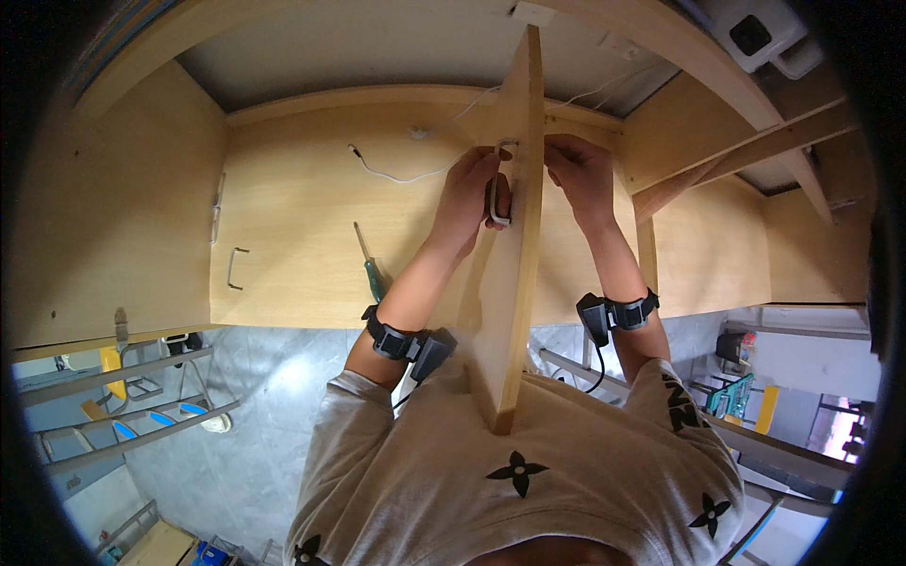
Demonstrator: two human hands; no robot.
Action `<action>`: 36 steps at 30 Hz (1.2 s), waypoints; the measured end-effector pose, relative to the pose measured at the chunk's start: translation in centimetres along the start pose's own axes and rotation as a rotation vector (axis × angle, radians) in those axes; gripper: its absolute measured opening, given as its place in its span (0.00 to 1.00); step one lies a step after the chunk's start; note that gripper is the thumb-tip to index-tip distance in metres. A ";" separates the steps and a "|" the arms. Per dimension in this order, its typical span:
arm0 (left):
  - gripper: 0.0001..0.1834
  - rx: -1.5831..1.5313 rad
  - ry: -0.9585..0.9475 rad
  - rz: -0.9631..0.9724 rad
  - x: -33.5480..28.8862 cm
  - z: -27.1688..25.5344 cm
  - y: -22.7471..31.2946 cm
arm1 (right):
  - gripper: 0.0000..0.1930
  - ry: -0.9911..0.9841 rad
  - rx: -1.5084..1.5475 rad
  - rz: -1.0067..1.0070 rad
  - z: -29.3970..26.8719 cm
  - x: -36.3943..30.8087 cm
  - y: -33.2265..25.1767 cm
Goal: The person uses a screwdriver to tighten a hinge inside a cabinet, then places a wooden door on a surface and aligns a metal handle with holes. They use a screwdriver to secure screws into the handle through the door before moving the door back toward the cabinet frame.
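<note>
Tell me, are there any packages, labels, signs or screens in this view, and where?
None clearly in view.
Nearest to a package: blue boxes on the floor at lower left, too small to tell.
White wall fitting, upper right: boxy, with a dark square window, no readable face.

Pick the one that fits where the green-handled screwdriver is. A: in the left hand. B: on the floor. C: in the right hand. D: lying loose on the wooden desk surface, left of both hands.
D: the screwdriver lies on the wooden desk surface, apart from the left hand, which holds a metal handle against the upright board.
</note>
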State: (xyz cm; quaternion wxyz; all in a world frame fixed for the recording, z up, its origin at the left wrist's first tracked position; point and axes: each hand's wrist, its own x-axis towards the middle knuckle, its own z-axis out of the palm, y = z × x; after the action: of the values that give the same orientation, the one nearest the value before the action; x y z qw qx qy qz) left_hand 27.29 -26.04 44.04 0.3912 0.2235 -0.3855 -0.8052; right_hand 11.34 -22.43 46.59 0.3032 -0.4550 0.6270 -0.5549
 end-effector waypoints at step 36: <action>0.12 0.126 -0.045 -0.061 0.8 0.1 1.6 | 0.06 0.014 -0.103 -0.169 -0.5 0.3 1.8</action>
State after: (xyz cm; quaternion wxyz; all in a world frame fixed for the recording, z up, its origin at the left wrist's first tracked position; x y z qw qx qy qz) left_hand 27.49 -27.28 45.26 0.3429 0.2413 -0.4373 -0.7956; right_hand 10.37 -22.55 45.00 0.2273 -0.5174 0.6159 -0.5488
